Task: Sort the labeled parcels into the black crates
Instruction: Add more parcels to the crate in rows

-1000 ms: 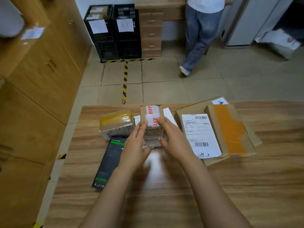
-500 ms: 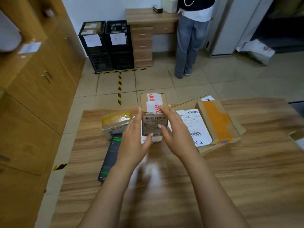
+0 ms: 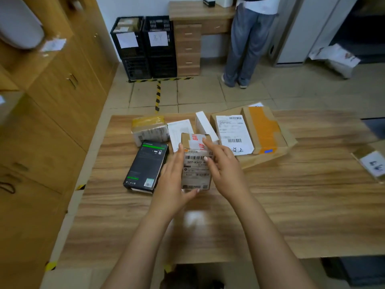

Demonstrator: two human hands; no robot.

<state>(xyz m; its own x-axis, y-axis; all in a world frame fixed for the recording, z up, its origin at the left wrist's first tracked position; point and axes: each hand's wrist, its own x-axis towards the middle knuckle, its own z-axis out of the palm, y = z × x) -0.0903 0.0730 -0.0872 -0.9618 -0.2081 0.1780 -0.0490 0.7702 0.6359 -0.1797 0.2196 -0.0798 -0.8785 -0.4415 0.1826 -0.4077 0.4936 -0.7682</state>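
Step in hand: label check. You hold the small parcel (image 3: 195, 171) between both hands over the tabletop (image 3: 291, 205), its printed label facing you. Your left hand (image 3: 174, 181) clasps the left side, thumb hooked under the lower edge. Your right hand (image 3: 226, 172) grips the right side, fingers curled over the top. The black crates (image 3: 145, 49) stand by the far wall, well apart. Next move, in my judgement: match the code to a crate's paper sign, then carry the parcel over.
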